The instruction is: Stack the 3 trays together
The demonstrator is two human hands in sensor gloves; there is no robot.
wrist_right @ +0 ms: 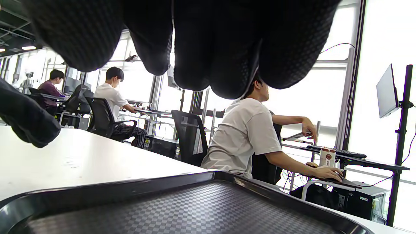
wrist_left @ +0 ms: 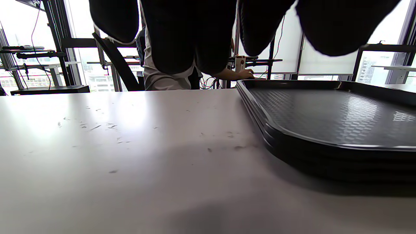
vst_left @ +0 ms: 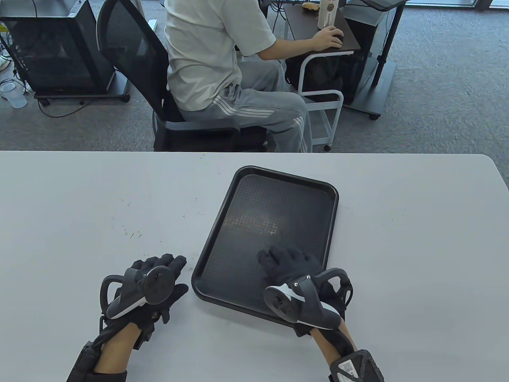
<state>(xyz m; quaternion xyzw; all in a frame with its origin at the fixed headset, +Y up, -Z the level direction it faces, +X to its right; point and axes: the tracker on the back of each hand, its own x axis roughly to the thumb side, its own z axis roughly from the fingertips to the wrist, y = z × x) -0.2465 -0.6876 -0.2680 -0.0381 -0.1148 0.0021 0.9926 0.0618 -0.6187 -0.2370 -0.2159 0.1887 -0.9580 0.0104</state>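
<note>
Tray stack: under my right hand, just right of my left hand.
Long axis runs away from me; right hand flat inside near end, gripping nothing; left open on tabletop.

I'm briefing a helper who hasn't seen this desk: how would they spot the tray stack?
On the white table, look right of centre, beside the left hand. The tray stack is a black rectangle with rounded corners and a textured floor, the right hand resting on its near end. Its layered rims show in the left wrist view.
</note>
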